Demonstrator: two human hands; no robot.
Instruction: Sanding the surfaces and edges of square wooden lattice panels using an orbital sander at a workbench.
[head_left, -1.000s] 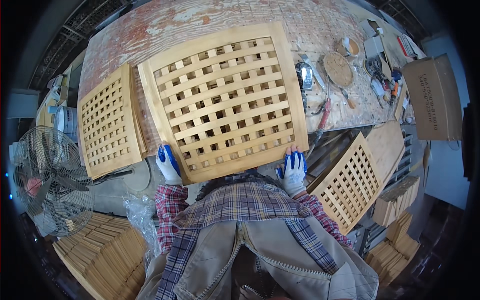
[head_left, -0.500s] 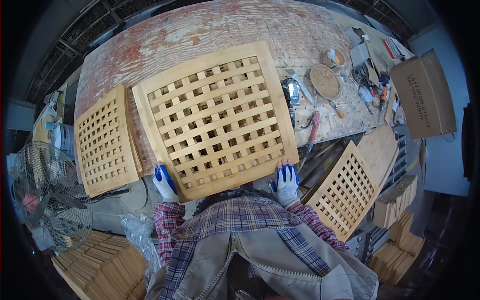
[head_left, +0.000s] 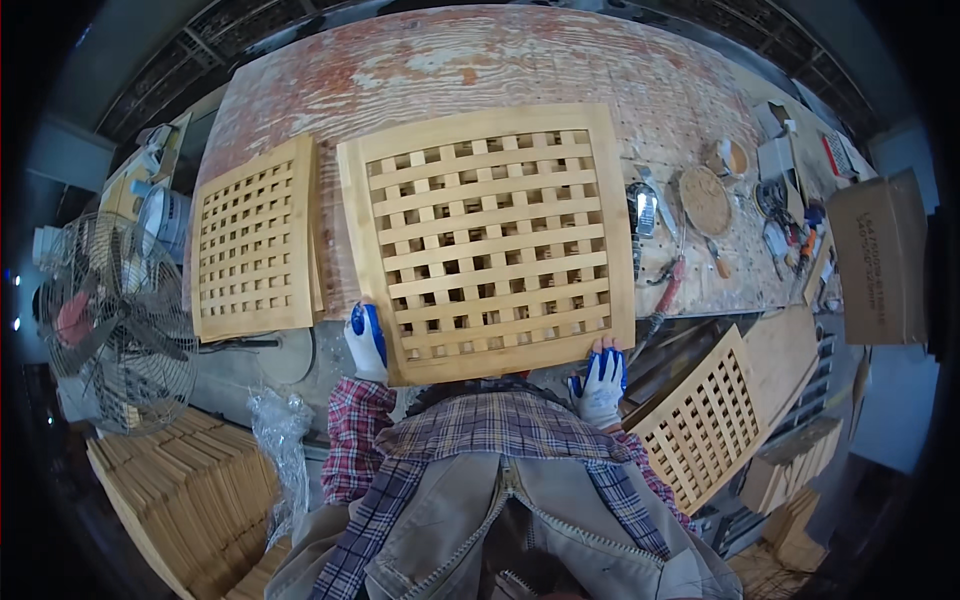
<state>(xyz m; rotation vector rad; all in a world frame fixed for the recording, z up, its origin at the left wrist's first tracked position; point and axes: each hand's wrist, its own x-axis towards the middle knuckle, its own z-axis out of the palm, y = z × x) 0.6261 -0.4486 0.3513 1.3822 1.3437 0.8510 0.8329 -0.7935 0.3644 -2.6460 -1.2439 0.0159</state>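
A square light-wood lattice panel [head_left: 480, 232] lies before me on the workbench, its near edge reaching past the bench toward my body. My left hand [head_left: 366, 342], in a white glove with blue coating, is closed around the panel's lower left edge. At the near right corner, my right hand [head_left: 602, 385] wears a matching glove. Its fingers point forward, stretched out, with bare-looking tips touching the panel's near edge, and its thumb stands apart. To the left lie more lattice panels [head_left: 250, 240], stacked. Another lattice panel [head_left: 702, 420] leans at a slant on my right.
Bench right side: a round wooden disc [head_left: 704, 199], a red-handled tool [head_left: 670, 285], a cup [head_left: 732, 157] and a scraper [head_left: 717, 258]. A cardboard box [head_left: 878, 262] stands beyond. At left are a wire-caged fan [head_left: 120, 320], stacked wood pieces [head_left: 185, 490] and crumpled plastic film [head_left: 282, 440].
The view has turned, so the bench and everything on it sit straighter and farther right. Both hands stay at the same places along the panel.
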